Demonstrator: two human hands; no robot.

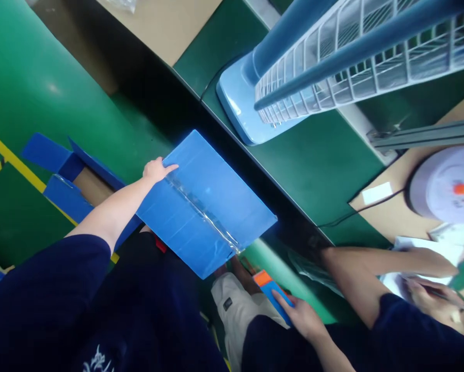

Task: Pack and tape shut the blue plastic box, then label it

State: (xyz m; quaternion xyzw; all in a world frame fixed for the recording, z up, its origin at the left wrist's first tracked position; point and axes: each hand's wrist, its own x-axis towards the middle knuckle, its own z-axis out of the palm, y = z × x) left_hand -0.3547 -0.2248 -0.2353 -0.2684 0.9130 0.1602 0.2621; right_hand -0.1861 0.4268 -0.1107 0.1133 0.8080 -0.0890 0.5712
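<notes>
A flat-sided blue box (220,191) is tilted beside the table edge, with a strip of clear shiny tape (203,212) along its middle seam. My left hand (157,170) grips the box's left edge, thumb on the face and the other fingers partly hidden. Lower right, my right hand (303,316) is closed around a blue hand-held tool with an orange end (272,294); its exact kind does not show. That tool is apart from the box.
An open blue box (90,181) stands on the green floor at left. On the green-topped table (293,165) stands a blue fan (239,103). At right, a co-worker's forearm (390,261) rests near papers, a pen-like item in hand. A white round container (444,181) is beyond.
</notes>
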